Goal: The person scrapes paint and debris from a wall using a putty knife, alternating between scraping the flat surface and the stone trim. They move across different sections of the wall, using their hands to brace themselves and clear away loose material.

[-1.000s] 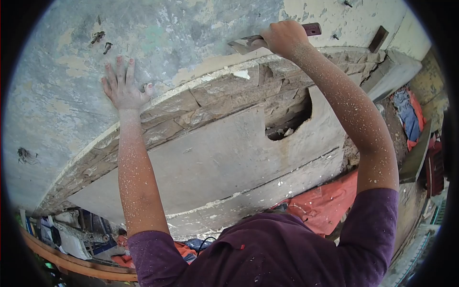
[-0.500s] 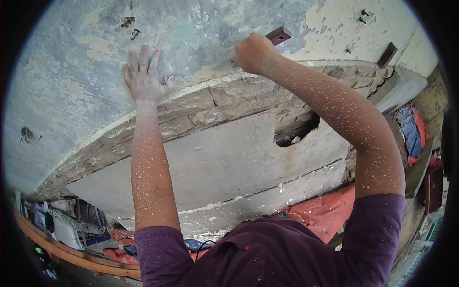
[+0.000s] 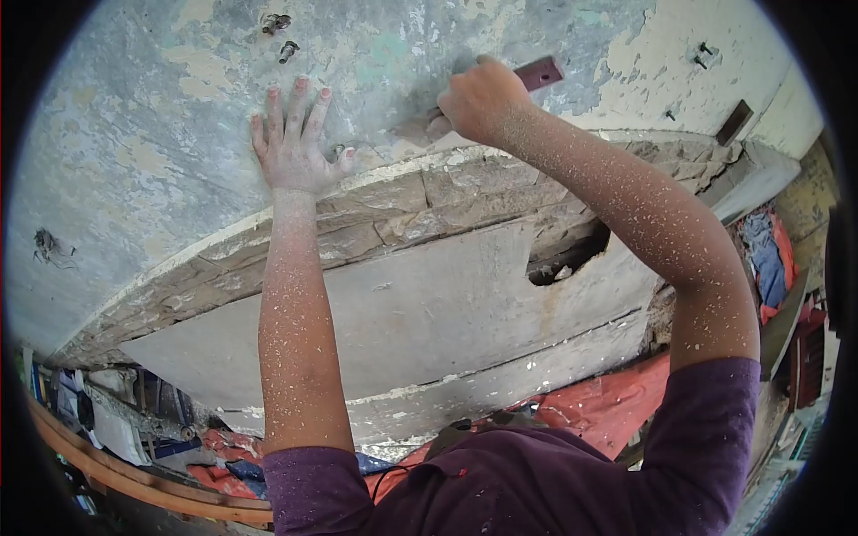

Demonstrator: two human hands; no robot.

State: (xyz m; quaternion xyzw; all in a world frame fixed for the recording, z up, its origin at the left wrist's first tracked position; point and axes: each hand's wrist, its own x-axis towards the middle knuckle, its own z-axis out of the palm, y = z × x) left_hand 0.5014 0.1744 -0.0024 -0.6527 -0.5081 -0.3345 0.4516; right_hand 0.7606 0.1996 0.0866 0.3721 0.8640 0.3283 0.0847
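Against the peeling grey-blue wall (image 3: 214, 125), my left hand (image 3: 295, 152) lies flat with its fingers spread, coated in pale dust. My right hand (image 3: 485, 101) is wrapped round the dark red handle of a scraper (image 3: 541, 74). The handle's end, with a hole in it, sticks out to the right of my fist. A blurred, flat blade lies to the left of the fist, against the wall just above the stone ledge (image 3: 456, 183). Paint flakes cover both forearms.
Below the ledge is a grey panel (image 3: 420, 304) with a broken hole (image 3: 567, 259). Bolts (image 3: 288, 52) stick out of the wall. Red sheeting (image 3: 608, 402) lies beneath, an orange beam (image 3: 134, 482) crosses lower left, and blue and red cloth (image 3: 767, 259) hangs at right.
The view has shifted, so the wall and ledge appear slightly lower and to the right. My left hand stays spread on the wall; my right hand still grips the scraper, its blade now blurred.
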